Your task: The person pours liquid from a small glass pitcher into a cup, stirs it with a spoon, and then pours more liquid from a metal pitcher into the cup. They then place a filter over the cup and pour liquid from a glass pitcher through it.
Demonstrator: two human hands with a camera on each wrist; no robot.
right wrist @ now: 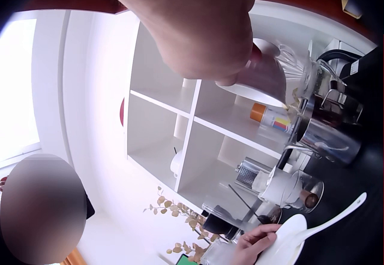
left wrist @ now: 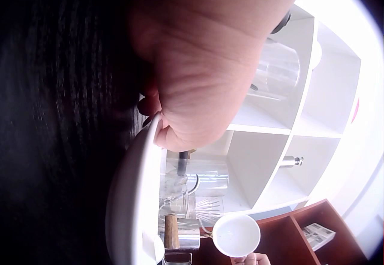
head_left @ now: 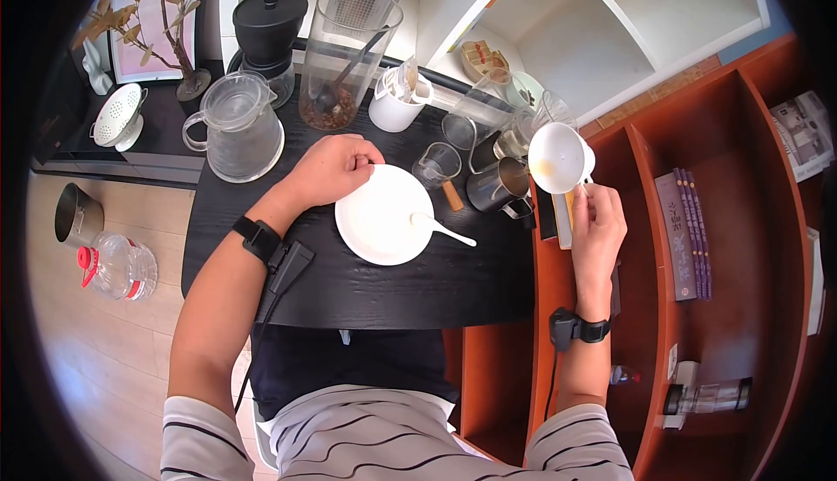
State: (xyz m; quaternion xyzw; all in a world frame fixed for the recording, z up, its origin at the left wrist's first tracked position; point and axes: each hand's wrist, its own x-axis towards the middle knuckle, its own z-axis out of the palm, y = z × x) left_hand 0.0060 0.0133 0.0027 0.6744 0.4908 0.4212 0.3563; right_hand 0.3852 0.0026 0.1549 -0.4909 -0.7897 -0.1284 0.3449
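My left hand (head_left: 336, 167) pinches the rim of a white plate (head_left: 375, 224), which looks tilted up in the left wrist view. A white spoon (head_left: 446, 230) lies in the plate, its handle over the right edge. My right hand (head_left: 597, 228) holds a white cup (head_left: 558, 160) by its handle, raised and tipped, with a yellowish patch inside. Beside and below the cup is a steel pitcher (head_left: 499, 186). In the right wrist view, something pale yellow shows at the lip of the cup (right wrist: 264, 82), close to the pitcher (right wrist: 327, 134); whether it falls in, I cannot tell.
A glass cup with a wooden handle (head_left: 438, 165) stands between plate and pitcher. Behind are a glass jug (head_left: 240, 128), a tall clear container (head_left: 336, 54), a black grinder (head_left: 268, 32) and a white mug (head_left: 397, 110). Red-brown shelves (head_left: 641, 219) border the right side.
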